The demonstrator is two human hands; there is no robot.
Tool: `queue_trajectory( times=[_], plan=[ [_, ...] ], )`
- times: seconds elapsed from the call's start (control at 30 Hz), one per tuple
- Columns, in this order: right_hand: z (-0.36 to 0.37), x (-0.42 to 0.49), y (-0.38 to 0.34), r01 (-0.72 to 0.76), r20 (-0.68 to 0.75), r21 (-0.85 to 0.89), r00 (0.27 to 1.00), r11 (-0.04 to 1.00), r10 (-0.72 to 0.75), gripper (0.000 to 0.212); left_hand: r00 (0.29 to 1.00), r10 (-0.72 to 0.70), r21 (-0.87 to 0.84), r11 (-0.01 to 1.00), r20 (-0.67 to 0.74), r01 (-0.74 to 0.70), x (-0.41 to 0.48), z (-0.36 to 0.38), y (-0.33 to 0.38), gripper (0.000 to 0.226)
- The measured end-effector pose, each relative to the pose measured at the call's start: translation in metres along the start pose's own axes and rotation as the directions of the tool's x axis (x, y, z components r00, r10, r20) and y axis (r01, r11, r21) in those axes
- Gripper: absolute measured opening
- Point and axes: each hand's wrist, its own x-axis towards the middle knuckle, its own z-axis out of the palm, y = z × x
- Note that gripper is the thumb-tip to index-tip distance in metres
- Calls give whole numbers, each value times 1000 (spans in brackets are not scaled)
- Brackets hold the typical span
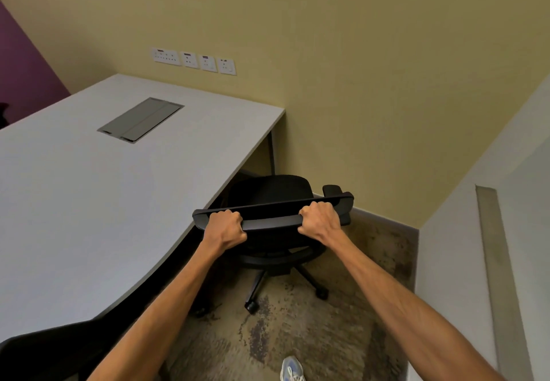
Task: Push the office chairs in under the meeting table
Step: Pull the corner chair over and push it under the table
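A black office chair on castors stands at the far end of the long grey meeting table, its seat partly beneath the table's edge. My left hand grips the top bar of the chair's backrest near its left end. My right hand grips the same bar near its right end. Both fists are closed around the bar. The chair's right armrest shows beyond my right hand. Its left armrest is hidden.
A second black chair back sits at the bottom left against the table. A metal cable hatch is set in the tabletop. Yellow wall with sockets lies ahead, a white wall close on the right. Patterned carpet and my shoe are below.
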Motion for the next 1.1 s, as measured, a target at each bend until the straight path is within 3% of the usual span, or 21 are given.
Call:
queue_trajectory(
  times=[0.6, 1.1],
  plan=[
    [10, 145, 98, 263, 2, 5, 965, 965, -263, 22, 963, -269, -112, 958, -19, 266, 93, -10, 45, 18],
    [20, 243, 149, 532, 37, 23, 845, 846, -533, 21, 850, -527, -118, 845, -11, 522, 150, -15, 85, 16]
  ],
)
